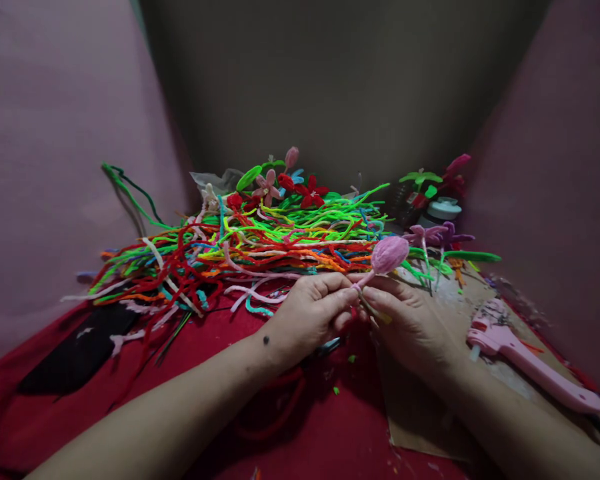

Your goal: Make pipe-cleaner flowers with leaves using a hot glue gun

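A pink pipe-cleaner flower bud (pixel 390 255) on a thin pink stem tilts up to the right between my hands. The fingers of my left hand (pixel 314 313) pinch the stem at its lower part. Close beside it, the thumb and fingers of my right hand (pixel 405 320) are closed on the same stem, just below the bud. The lower end of the stem is mostly hidden by my fingers. Behind my hands lies a wide heap of coloured pipe cleaners (pixel 280 240), mainly green, red, orange and white.
A pink glue gun (pixel 530 360) lies on a cardboard sheet (pixel 415 420) at the right. Finished flowers (pixel 313 192) rest atop the heap. A white-capped bottle (pixel 443 210) stands at the back right. A black flat piece (pixel 80 350) lies left on the red cloth (pixel 180 407).
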The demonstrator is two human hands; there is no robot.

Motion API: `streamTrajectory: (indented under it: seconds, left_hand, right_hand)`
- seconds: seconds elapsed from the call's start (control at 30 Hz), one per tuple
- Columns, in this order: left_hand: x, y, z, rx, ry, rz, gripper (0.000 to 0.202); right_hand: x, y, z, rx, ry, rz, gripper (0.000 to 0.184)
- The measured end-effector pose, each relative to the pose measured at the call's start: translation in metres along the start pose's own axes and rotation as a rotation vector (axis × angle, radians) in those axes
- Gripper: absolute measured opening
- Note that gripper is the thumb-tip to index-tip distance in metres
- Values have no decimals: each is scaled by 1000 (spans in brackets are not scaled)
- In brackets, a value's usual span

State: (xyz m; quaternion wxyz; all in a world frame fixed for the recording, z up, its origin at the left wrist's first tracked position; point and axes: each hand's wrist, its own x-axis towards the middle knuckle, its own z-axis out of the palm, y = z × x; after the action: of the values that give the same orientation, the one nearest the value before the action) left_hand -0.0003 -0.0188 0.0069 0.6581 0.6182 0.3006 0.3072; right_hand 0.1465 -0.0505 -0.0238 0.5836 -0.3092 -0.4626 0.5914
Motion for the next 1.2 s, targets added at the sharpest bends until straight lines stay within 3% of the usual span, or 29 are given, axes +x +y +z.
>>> streamTrajectory:
  seconds: [0.23,0.43,0.5,0.63,0.83,0.93,1.03,1.2]
  left_hand:
    - [0,-10,-2,-478,-244,-126,15]
    - [3,-14,-7,-592,-388,-204,14]
    - [3,-11,-6,-500,-354,-174,16]
    - [0,-6,0,-67,-120,-47,24]
    - [-3,-16,1,664,151,339,15]
    - [-3,-22,-2,869,193,468,12]
    - [-3,-18,-1,764,167,448,17]
    - [-3,1,2,167,23,67,22]
  right_hand:
    - [1,-2,1,64,35,25,21]
    - [1,-2,5,167,51,47,9]
    - [2,-1,6,167,77,38,8]
    - [3,1,6,181,36,63,14]
    - [3,4,3,52,124,8,15]
    - [2,5,3,13,135,6,14]
    - [0,5,3,-16,162,7,13]
    - [0,3,4,55,49,-10,14]
